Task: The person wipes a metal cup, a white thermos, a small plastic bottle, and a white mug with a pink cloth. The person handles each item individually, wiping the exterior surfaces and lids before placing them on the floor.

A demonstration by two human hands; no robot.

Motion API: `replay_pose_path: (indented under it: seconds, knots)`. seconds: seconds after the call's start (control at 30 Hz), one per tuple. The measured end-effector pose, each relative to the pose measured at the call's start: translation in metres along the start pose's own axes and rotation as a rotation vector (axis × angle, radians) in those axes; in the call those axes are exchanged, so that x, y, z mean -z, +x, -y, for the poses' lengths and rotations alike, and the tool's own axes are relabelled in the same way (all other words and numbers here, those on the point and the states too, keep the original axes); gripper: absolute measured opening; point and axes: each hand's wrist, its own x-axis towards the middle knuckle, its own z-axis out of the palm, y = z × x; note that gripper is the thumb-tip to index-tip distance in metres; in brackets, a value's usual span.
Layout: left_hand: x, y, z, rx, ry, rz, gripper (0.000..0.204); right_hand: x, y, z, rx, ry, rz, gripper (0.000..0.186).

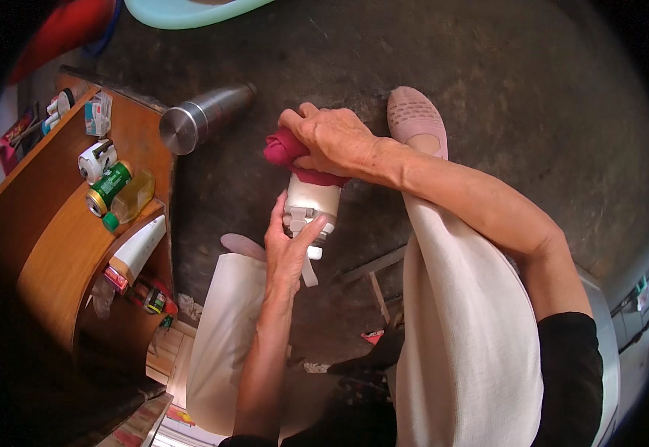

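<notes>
A white bottle point(315, 195) is held in front of me above the floor, between my knees. My left hand point(285, 249) grips its grey-and-white lid end, the thumb lying across the lid, and a pale strap point(309, 274) hangs down from there. Over the bottle's other end lies a dark red cloth point(283, 147). My right hand point(339, 141) is closed on this cloth, pressing it around that end, so the end itself is hidden. Part of the cloth bunches out to the left of my fingers.
A steel flask-like cylinder point(205, 115) stands on the dark floor beside a wooden cabinet point(64, 272). The cabinet holds a green can point(108, 188), a yellowish bottle point(134, 195) and a small box point(99, 113). A pale green basin point(198, 22) is at the top edge.
</notes>
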Motion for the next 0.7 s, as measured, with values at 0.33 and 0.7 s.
replay_pose_path:
  seconds: [0.33,0.7]
  knots:
    - [-0.001,-0.001,0.009,-0.008,-0.032,-0.024,0.089,0.002,-0.016,0.014,0.098,0.027,0.006,0.055]
    - [-0.004,-0.001,0.008,-0.044,0.022,-0.046,0.091,0.004,-0.021,0.025,0.128,-0.004,0.077,0.058]
